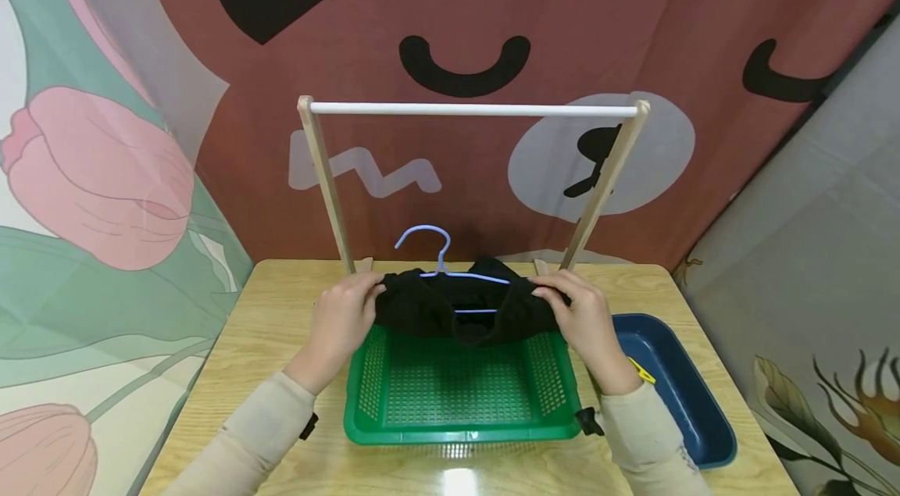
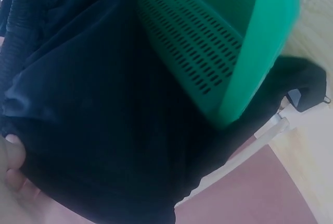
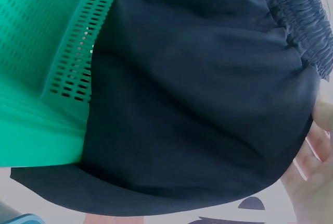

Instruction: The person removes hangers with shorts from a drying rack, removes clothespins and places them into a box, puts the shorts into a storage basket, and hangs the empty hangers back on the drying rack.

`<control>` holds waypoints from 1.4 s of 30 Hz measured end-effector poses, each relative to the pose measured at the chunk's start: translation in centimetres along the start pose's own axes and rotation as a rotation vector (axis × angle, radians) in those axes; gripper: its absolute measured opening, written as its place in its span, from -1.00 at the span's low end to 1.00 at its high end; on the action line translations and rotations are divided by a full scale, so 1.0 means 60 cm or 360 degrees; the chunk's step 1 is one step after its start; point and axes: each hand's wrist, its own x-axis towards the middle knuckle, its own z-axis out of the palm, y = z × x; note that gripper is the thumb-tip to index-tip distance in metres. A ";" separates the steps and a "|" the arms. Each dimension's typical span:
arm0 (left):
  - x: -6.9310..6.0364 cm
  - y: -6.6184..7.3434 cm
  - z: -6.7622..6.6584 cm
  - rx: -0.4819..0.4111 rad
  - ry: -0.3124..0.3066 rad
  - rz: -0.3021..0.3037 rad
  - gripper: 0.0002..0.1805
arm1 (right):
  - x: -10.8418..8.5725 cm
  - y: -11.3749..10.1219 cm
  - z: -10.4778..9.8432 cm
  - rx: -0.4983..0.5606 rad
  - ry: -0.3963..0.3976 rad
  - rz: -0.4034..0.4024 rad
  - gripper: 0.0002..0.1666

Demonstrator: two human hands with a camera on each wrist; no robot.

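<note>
A black garment (image 1: 415, 307) with a gathered elastic waistband (image 3: 299, 23) is spread over the back part of a green basket (image 1: 457, 433). A light blue hanger (image 1: 444, 254) lies at the garment's opening, its hook standing up above the cloth and part of its lower bar showing. At the garment's left end my left hand (image 1: 344, 315) pinches the cloth between thumb and fingers. My right hand (image 1: 583, 318) pinches the right end the same way. Both wrist views show cloth hanging past the basket's edge; the hanger's ends are hidden in it.
Behind the basket stands a wooden rack with a white rod (image 1: 471, 110). A dark blue tray (image 1: 692, 394) sits at the right with a yellow clip (image 1: 642, 371) near its left side. The wooden table (image 1: 260, 324) meets a printed curtain at the back.
</note>
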 end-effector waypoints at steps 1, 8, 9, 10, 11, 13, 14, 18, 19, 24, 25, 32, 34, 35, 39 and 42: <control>0.000 -0.001 -0.001 -0.0006 0.0002 -0.0005 -0.89 | 0.000 -0.002 -0.001 0.0012 -0.0018 0.0012 -0.74; 0.000 -0.002 -0.002 -0.0028 0.0006 -0.0016 -0.89 | 0.007 -0.022 -0.003 0.0138 -0.0220 0.0050 -0.60; 0.000 -0.002 -0.002 -0.0028 0.0007 -0.0014 -0.89 | 0.008 -0.025 -0.003 0.0146 -0.0252 0.0049 -0.58; 0.000 -0.002 -0.001 -0.0028 0.0010 -0.0013 -0.89 | 0.008 -0.028 -0.003 0.0145 -0.0282 0.0048 -0.57; 0.000 -0.001 -0.001 -0.0025 0.0015 -0.0012 -0.89 | 0.009 -0.030 -0.002 0.0148 -0.0312 0.0050 -0.56; 0.000 -0.001 0.000 -0.0023 0.0030 -0.0012 -0.89 | 0.009 -0.035 -0.001 0.0141 -0.0359 0.0047 -0.54; 0.001 -0.001 0.001 -0.0021 0.0039 -0.0012 -0.89 | 0.009 -0.036 0.000 0.0131 -0.0370 0.0038 -0.55; 0.000 -0.004 0.002 -0.0019 0.0071 -0.0021 -0.88 | 0.008 -0.035 0.004 0.0089 -0.0350 -0.0008 -0.58; 0.000 -0.005 0.002 -0.0022 0.0077 -0.0026 -0.87 | 0.007 -0.034 0.004 0.0077 -0.0329 -0.0020 -0.60; -0.001 -0.011 0.002 -0.0053 0.0098 -0.0050 -0.85 | 0.006 -0.026 0.003 0.0035 -0.0227 -0.0054 -0.63; -0.001 -0.013 0.002 -0.0057 0.0101 -0.0052 -0.84 | 0.005 -0.024 0.002 0.0031 -0.0212 -0.0057 -0.63; 0.001 -0.021 0.001 -0.0073 0.0135 -0.0038 -0.84 | 0.001 -0.008 -0.006 0.0024 -0.0160 -0.0042 -0.64; 0.002 -0.021 0.000 -0.0088 0.0120 -0.0068 -0.84 | 0.000 -0.003 -0.009 0.0008 -0.0151 -0.0028 -0.64; 0.002 -0.021 -0.001 -0.0098 0.0107 -0.0090 -0.84 | -0.001 -0.001 -0.010 -0.0001 -0.0145 -0.0021 -0.64; 0.002 -0.022 -0.005 -0.0140 0.0042 -0.0201 -0.84 | -0.006 0.011 -0.018 -0.0036 -0.0111 -0.0010 -0.64; 0.000 -0.026 -0.005 -0.0156 0.0026 -0.0244 -0.85 | -0.010 0.022 -0.023 -0.0060 -0.0073 -0.0019 -0.65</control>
